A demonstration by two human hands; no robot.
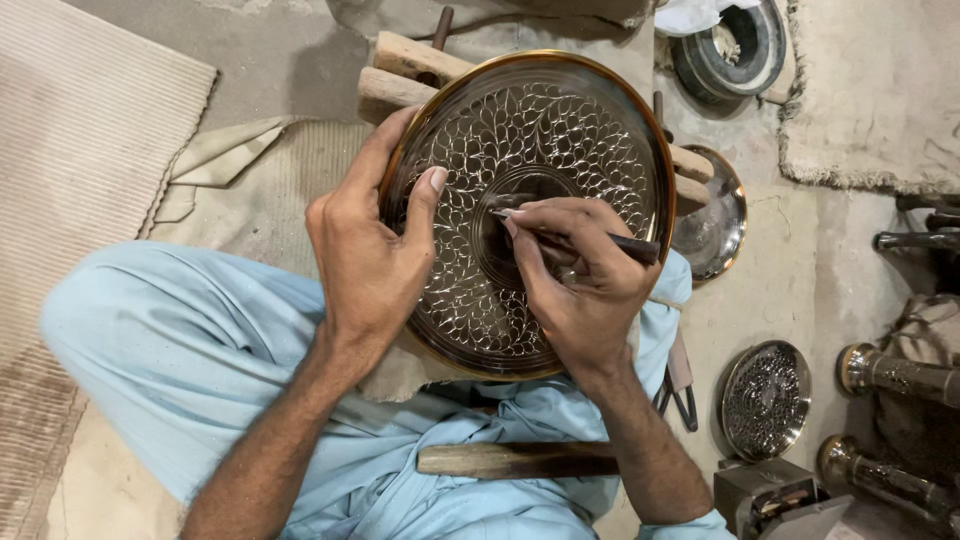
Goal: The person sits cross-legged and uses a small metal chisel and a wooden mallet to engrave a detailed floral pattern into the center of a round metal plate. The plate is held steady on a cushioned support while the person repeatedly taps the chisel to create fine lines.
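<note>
Both hands work on a round metal plate [520, 140] with a leaf pattern cut into it, resting on the person's lap against wooden blocks [400, 75]. Left hand [365, 255] grips the plate's left rim, thumb along the edge, fingers on its face. Right hand [580, 285] is closed around a thin dark engraving tool [625, 245], its tip touching the plate near the centre. Light blue clothing [170, 350] covers the crossed legs. A wooden-handled hammer [515, 460] lies on the lap below. Smaller patterned plates [765, 400] sit on the floor to the right.

No pkgs, labels, signs (or screens).
</note>
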